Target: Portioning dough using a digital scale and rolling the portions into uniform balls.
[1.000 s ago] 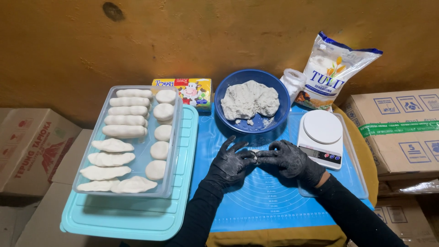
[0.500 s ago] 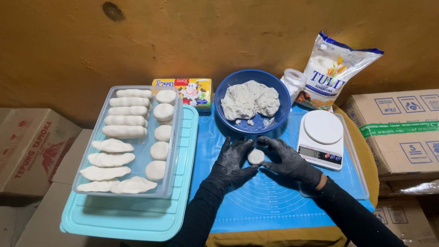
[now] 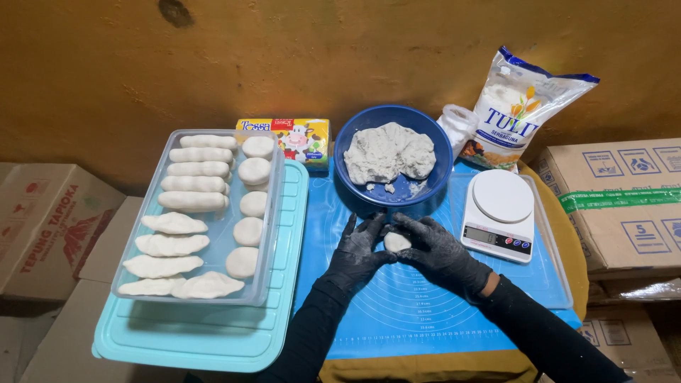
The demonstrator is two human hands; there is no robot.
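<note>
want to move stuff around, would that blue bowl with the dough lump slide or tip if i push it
The round blue bowl probably slides rather than tips: it looks wide and low. The pale dough lump inside likely adds weight. The blue silicone mat beneath may grab it somewhat.

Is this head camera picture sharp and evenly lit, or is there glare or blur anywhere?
Head view: mostly sharp, lit from above and in front; the dough piece between the left hand and right hand is crisp. Soft glare shows on the clear tray wall and the flour bag. The wall darkens towards the corners, and the straight mat edges bow slightly, suggesting a wide lens.
</note>
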